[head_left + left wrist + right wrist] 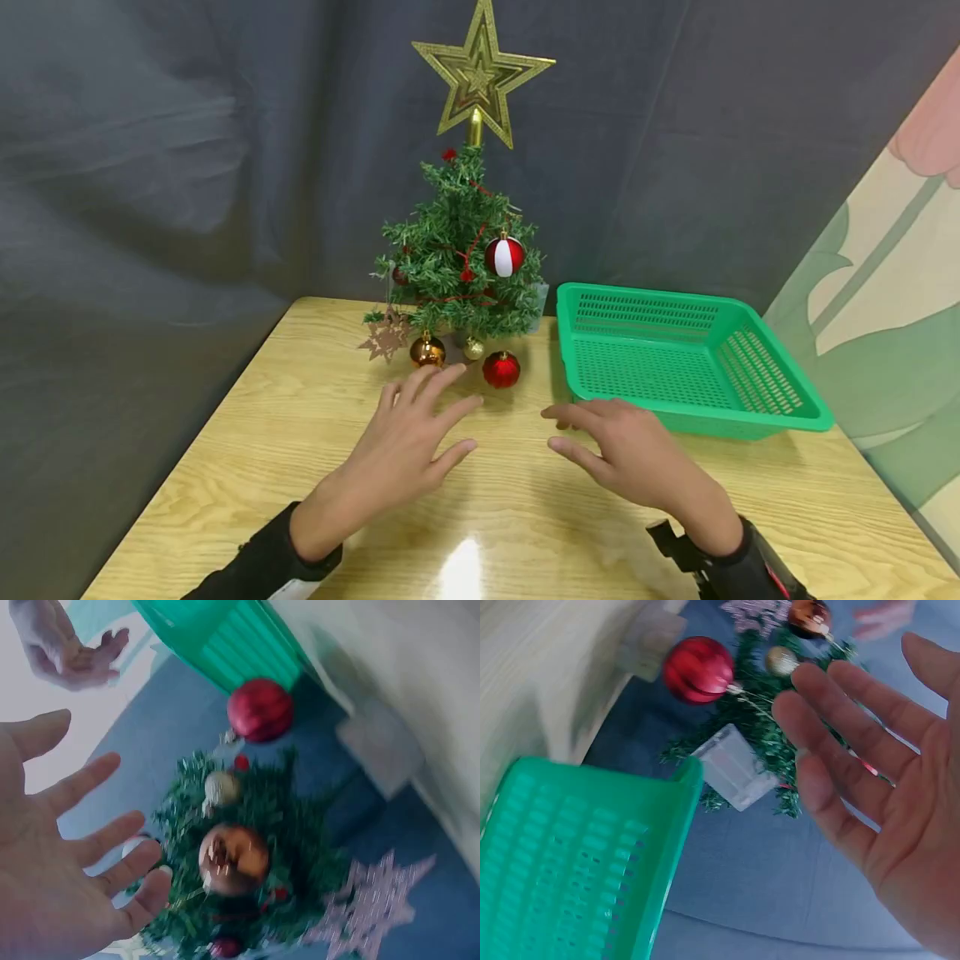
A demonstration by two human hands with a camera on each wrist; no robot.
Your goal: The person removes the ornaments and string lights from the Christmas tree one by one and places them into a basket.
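Observation:
A small green Christmas tree (461,250) with a gold star (482,71) on top stands at the back of the wooden table (247,433). A red-and-white ball (505,255) hangs on it. Low on the tree hang a copper ball (427,351), a small gold ball (473,348), a red ball (501,369) and a brown snowflake (386,335). My left hand (408,442) hovers with fingers spread just before the copper ball (232,859), holding nothing. My right hand (622,446) is spread near the front of a green basket (686,362), also holding nothing.
The green perforated basket (570,855) sits at the right back of the table with nothing visible inside. A dark grey cloth hangs behind the table. A patterned wall panel (885,292) stands at the right.

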